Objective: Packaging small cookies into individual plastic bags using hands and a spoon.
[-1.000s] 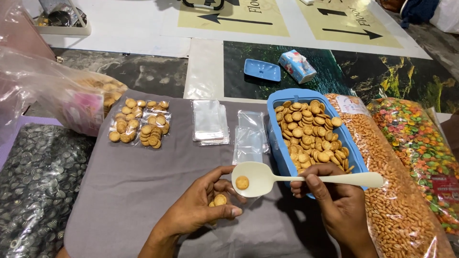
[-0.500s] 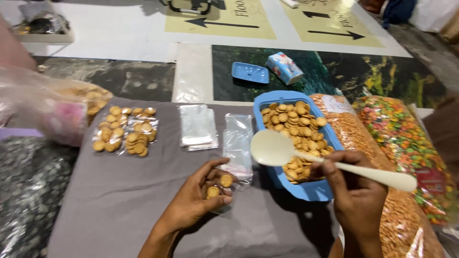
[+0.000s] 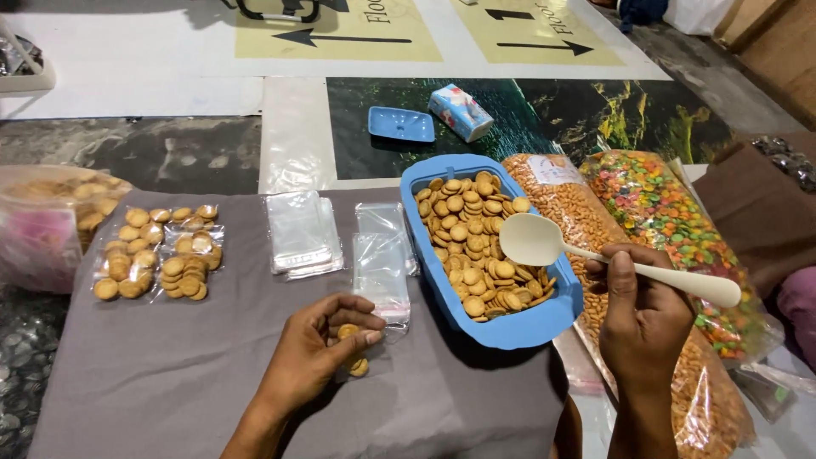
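Note:
My left hand [image 3: 316, 344] pinches a small clear plastic pouch [image 3: 374, 316] with a few round biscuits [image 3: 353, 350] inside, resting on the grey cloth [image 3: 170, 374]. My right hand [image 3: 642, 319] grips the handle of a cream plastic spoon [image 3: 544, 245]. The empty spoon bowl hovers over the right side of a blue tub [image 3: 510, 327] full of small round biscuits [image 3: 472, 242].
Two filled biscuit pouches [image 3: 157, 255] and stacks of empty clear pouches [image 3: 302, 234] lie on the cloth. A large bag of biscuits [image 3: 42, 221] sits at left. Bags of orange snacks [image 3: 565, 204] and multicoloured snacks [image 3: 659, 204] lie right of the tub. A blue lid [image 3: 399, 125] and tissue pack [image 3: 459, 110] sit beyond.
The spoon, which carried one biscuit near my left hand, is now empty and has swung right over the tub. The biscuit went into the pouch in my left hand. The camera view shifted right.

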